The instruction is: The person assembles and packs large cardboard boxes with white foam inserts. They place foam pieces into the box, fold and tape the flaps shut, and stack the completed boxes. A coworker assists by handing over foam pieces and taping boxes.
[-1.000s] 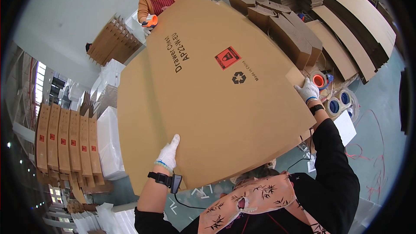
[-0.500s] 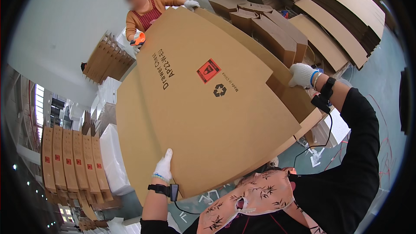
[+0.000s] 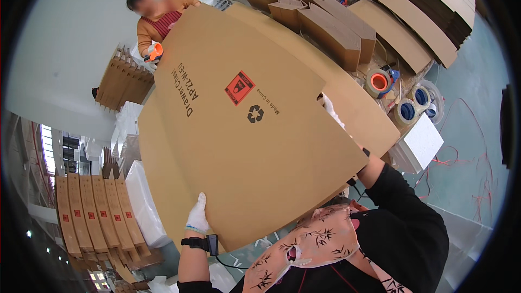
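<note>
A large brown cardboard carton, flattened, with dark print and a red label on its top panel, spreads out before me. At its near left part my left hand, in a white glove, grips the board, thumb on top and other fingers out of sight below. My right hand, also gloved, reaches under the right side of the printed panel. Only a strip of that glove shows past the panel's edge, and its fingers are mostly hidden. Across the carton a co-worker holds an orange tape dispenser by the far left edge.
Tape rolls and a blue-and-orange tape dispenser lie right of the carton, beside a white block. Folded cardboard is piled at the far right. Upright cartons and a white foam slab stand left.
My right hand has moved left and gone under the printed panel, from the board edge it held. Tape rolls now show at right. The co-worker's hand at the far edge is no longer visible.
</note>
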`<state>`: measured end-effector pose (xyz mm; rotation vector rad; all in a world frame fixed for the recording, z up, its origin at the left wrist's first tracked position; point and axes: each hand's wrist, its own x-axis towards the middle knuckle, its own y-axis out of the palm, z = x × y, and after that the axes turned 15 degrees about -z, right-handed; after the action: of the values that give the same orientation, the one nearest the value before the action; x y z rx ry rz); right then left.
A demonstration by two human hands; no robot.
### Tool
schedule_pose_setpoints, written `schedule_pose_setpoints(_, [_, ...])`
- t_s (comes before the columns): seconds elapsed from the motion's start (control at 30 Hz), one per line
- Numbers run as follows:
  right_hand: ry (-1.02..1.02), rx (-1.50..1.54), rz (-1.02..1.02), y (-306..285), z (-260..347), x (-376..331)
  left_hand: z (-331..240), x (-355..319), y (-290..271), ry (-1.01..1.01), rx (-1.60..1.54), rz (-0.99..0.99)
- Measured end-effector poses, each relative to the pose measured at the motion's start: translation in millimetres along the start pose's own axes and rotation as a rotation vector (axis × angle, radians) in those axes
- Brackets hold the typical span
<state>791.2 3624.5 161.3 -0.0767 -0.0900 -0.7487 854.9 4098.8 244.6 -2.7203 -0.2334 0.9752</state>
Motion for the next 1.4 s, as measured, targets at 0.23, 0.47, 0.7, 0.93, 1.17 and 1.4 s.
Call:
schedule_pose_setpoints(0.23, [0.34, -0.267, -0.281, 14, 25, 1, -38, -25, 44, 1.203, 1.412, -0.227])
schedule_pose_setpoints(0.47, [-0.09, -0.298, -0.571, -98, -37, 70, -56, -24, 57, 1.27, 1.539, 0.082])
schedule_pose_setpoints(0.7, [0.784, -0.909, -0.61, -205, -144, 127, -63, -18, 56, 1.26, 1.562, 0.144])
schedule_pose_setpoints(0.93, [0.739, -0.337, -0.579, -232, -158, 112, -62, -14, 49, 1.265, 1.518, 0.176])
schedule_pose_setpoints(1.17, [0.701, 0.525, -0.176, -174, -25, 82, -54, -14, 49, 1.279, 1.466, 0.147])
schedule_pose_setpoints(1.4, [0.592, 0.479, 0.247, -87, -30, 178, -57, -15, 55, 1.241, 1.5, 0.098])
